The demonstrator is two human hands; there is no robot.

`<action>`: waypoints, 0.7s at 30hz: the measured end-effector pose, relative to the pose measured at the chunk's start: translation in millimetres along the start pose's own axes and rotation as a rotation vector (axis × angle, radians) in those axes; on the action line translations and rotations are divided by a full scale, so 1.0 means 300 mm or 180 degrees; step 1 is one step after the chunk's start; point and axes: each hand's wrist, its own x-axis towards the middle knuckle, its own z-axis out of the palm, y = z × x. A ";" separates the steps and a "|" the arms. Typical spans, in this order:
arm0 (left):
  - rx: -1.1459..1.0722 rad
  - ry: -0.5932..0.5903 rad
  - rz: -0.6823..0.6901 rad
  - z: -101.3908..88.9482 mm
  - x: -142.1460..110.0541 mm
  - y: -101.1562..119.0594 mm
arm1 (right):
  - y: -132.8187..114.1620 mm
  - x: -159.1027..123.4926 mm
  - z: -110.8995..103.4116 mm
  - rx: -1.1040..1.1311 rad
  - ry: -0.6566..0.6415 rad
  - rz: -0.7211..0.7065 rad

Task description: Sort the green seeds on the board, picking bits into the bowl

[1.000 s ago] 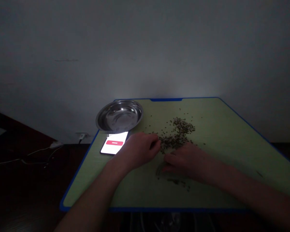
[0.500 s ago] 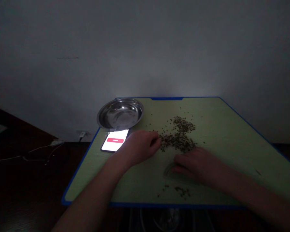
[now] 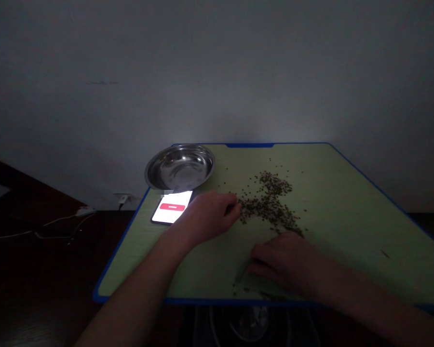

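Small dark seeds or beans [image 3: 275, 207] lie in a loose heap on a pale green table [image 3: 347, 193] with a blue edge. My left hand [image 3: 219, 214] rests at the heap's left side, its fingers curled closed; whatever they pinch, if anything, is hidden. Nearer the front edge, my right hand [image 3: 284, 262] is closed on a see-through piece [image 3: 241, 273], perhaps clear plastic, mostly covered by the fingers and blurred. A few more seeds lie by the front edge below it.
A shiny steel basin [image 3: 181, 168] stands at the table's back left corner. Just in front of it lies a lit phone [image 3: 169, 207], partly behind my left forearm. White cables [image 3: 72, 221] run along the floor at left. A round shiny object [image 3: 251, 323] sits below the front edge.
My right hand has come toward the front edge and slightly left, with the see-through piece. Some seeds trail behind it from the heap. The left hand has stayed in place.
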 end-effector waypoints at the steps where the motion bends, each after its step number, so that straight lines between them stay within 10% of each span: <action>1: -0.0005 -0.0005 0.0000 0.000 0.000 0.000 | -0.003 0.002 0.001 0.0037 -0.0018 -0.0026; 21: -0.0098 0.0009 -0.0030 -0.001 -0.001 0.004 | -0.010 0.029 -0.029 -0.0014 0.0093 -0.0102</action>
